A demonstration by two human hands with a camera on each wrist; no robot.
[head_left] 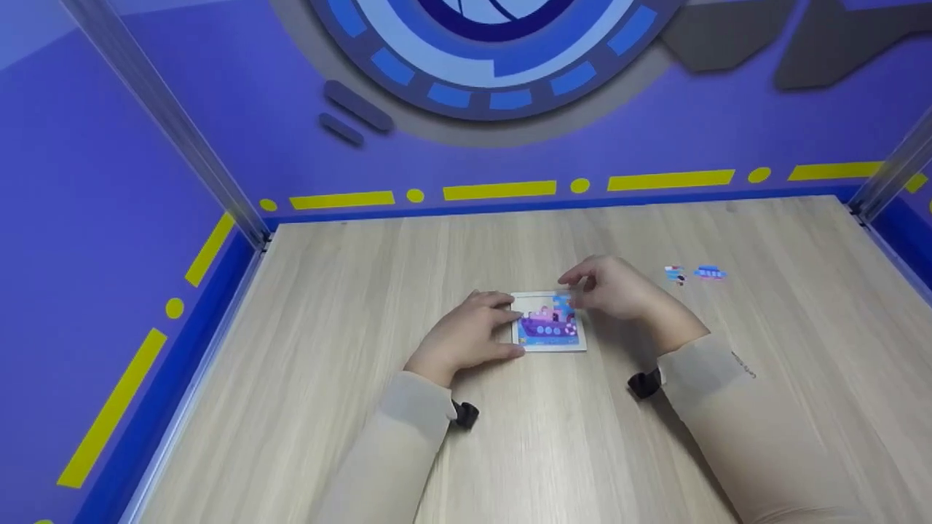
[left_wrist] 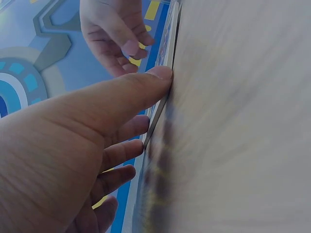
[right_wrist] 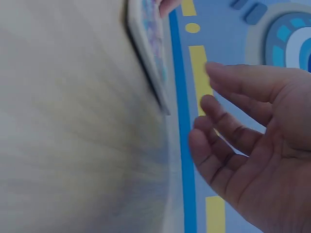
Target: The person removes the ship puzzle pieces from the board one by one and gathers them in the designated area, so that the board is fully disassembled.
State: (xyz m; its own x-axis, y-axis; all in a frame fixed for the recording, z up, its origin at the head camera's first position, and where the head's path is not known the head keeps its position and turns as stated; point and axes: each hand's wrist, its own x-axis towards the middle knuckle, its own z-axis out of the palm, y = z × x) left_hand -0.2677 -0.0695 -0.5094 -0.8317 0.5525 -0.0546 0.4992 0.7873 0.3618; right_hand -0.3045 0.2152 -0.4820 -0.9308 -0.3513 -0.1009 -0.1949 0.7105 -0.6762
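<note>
Lying on the wooden table (head_left: 553, 451), the puzzle board (head_left: 555, 349) with a purple and pink ship is between the 2 hands. Its corner at 2 o'clock is hidden behind the right hand (head_left: 617, 290), and the fingers of the left hand (head_left: 466, 331) cover a little of its edge at 9 o'clock. From the left wrist the board is seen almost edge-on, so its picture is hard to make out there; from the right wrist it is blurred and cut off at 12 o'clock. The 2 sleeves (head_left: 764, 437) run out of the head view toward 5 and 7 o'clock. I find no brand; a dark line of small marks (head_left: 743, 364) on the right sleeve looks like writing, but it is too small to be read. The left fingers are extended and touch the board along its 9 o'clock side, with the thumb at the corner toward 7 o'clock. The right fingers are loosely bent and apart from the thumb, with nothing between them, near the board's 2 o'clock corner. Farther out toward 2 o'clock lie a small multicoloured piece (head_left: 673, 276) and, just beside it, a blue and pink piece (head_left: 711, 273).
</note>
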